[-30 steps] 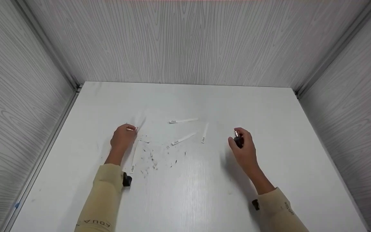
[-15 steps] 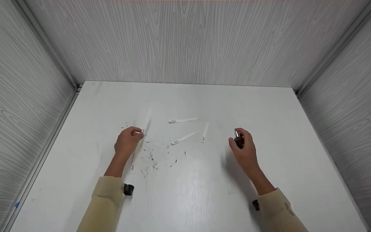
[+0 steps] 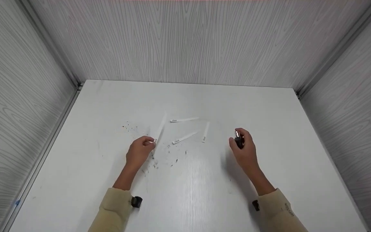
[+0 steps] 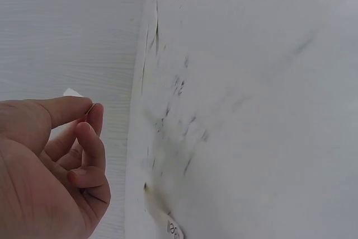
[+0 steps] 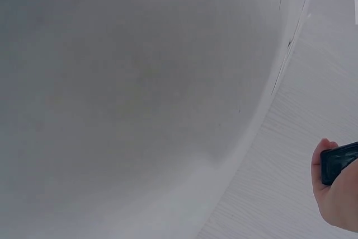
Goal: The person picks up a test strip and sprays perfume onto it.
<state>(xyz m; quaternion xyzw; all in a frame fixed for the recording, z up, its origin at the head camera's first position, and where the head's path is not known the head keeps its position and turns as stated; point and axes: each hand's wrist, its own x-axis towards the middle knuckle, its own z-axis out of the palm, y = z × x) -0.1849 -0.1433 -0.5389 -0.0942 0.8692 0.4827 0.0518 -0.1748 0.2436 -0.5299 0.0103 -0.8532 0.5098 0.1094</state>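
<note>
Left hand [image 3: 139, 151] pinched one end of white paper strip [image 3: 160, 130] between thumb and forefinger, far end slanting up over table [image 3: 92, 106]. Right hand [image 3: 245, 150] curled round small dark bottle [image 3: 238, 140] with silver top, held upright, well apart from strip. Three more loose strips [image 3: 184, 137] lay flat between the hands. Dark specks [image 3: 155, 161] scattered just beside left hand; fainter reddish flecks [image 3: 128, 126] farther left. Risk, judged: light pinch at the very tip could let strip droop or slip onto specks and soil it; bottle aimed from that far off could miss strip, wetting table.
</note>
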